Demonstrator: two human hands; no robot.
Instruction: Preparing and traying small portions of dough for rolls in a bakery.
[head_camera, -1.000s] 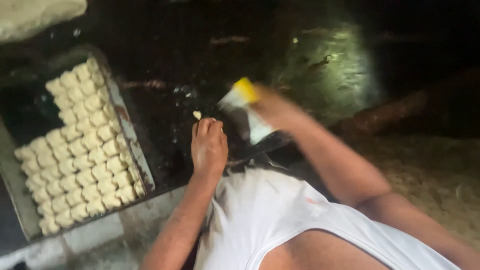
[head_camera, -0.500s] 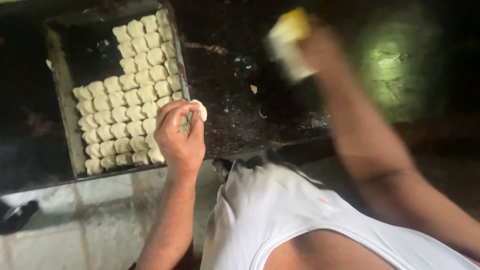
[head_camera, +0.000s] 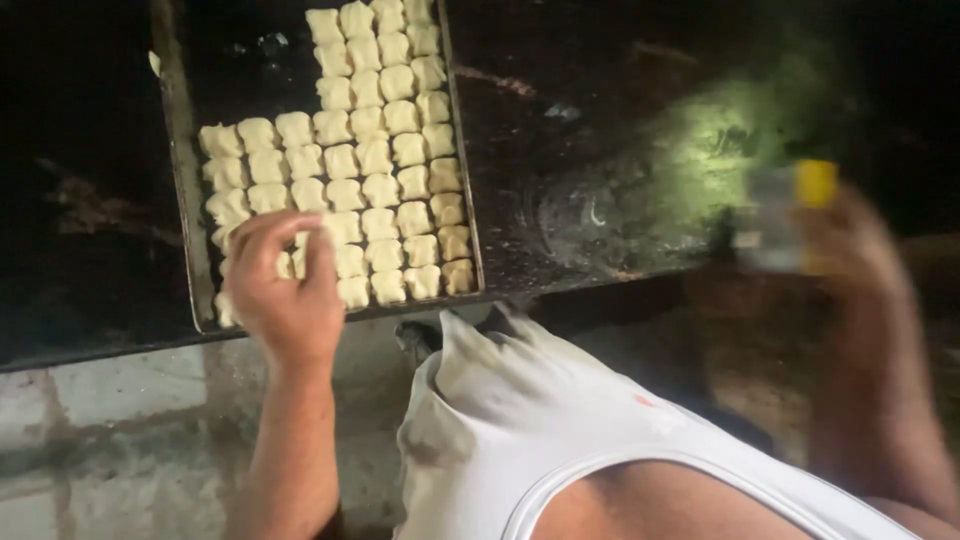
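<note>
package: one, a small bottle (head_camera: 785, 215) | place: well right of the tray (head_camera: 185, 180), off the dark table's near edge | shape: squat, blurred by motion | colours: pale clear body, yellow cap at its right end | held in: right hand (head_camera: 850, 255) | labels, signs, screens: none seen

Dim, grainy overhead view. Greenish glare patch on dark worktop (head_camera: 700, 170) at upper right. Heavily motion-blurred right hand (head_camera: 850, 250); sharper pale dough pieces (head_camera: 380, 150). Corners lost in black shadow.
</note>
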